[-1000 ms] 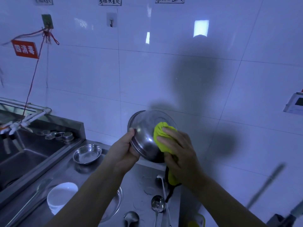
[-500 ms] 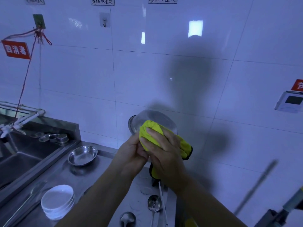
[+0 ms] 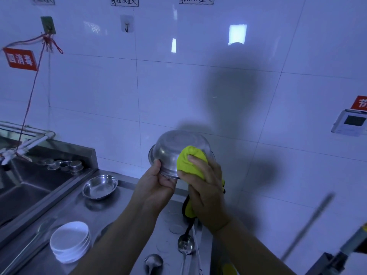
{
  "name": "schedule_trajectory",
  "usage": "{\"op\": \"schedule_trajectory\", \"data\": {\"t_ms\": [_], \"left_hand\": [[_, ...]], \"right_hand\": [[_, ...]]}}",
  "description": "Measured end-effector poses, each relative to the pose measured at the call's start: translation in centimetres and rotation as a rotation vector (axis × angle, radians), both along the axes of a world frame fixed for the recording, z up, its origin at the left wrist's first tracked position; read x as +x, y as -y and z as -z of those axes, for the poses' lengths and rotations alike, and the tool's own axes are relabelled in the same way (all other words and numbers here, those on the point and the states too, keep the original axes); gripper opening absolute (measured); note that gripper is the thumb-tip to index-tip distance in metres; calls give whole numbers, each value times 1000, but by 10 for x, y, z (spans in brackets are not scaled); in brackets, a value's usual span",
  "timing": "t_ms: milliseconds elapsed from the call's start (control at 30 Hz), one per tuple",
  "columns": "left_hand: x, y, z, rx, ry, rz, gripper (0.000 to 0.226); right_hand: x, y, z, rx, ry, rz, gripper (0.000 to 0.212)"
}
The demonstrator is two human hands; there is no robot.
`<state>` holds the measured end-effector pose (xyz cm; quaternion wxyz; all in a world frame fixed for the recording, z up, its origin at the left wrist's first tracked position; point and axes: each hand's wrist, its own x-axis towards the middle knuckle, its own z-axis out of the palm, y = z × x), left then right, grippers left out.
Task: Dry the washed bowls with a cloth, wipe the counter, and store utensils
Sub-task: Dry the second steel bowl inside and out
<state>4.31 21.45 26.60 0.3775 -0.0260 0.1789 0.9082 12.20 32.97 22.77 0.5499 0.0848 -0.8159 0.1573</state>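
Overhead, a round, shiny stainless-steel bowl [image 3: 174, 149] is held upside down above the brushed steel worktop [image 3: 123, 213], its smooth outside facing the camera. Left hand [image 3: 156, 185] grips the rim, fingers curled round it. Right hand [image 3: 206, 187] clamps a soft, bunched yellow cloth [image 3: 190, 161] against the bowl's side, its fingers [image 3: 195, 158] curled over the fabric.

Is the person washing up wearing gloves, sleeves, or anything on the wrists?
No. The left hand and right hand are bare, with no gloves. Both forearms are uncovered as far as the picture's lower edge, so no sleeve shows. No watch, bracelet or ring can be made out, though the light is dim and bluish.
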Motion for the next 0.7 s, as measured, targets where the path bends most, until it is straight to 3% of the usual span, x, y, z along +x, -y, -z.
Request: {"op": "schedule_trajectory", "data": {"t_ms": [133, 300, 567, 700], "left_hand": [[-1, 0, 6, -21, -8, -19, 30], [2, 2, 15, -26, -47, -31, 27], [4, 11, 26, -201, -449, 17, 35], [5, 17, 26, -345, -618, 28, 37]], "right_hand": [[6, -6, 3, -11, -26, -40, 28], [10, -18, 5, -383, -51, -125, 28], [11, -41, -6, -1154, -4, -472, 36], [12, -56, -21, -1220, 75, -487, 38]]}}
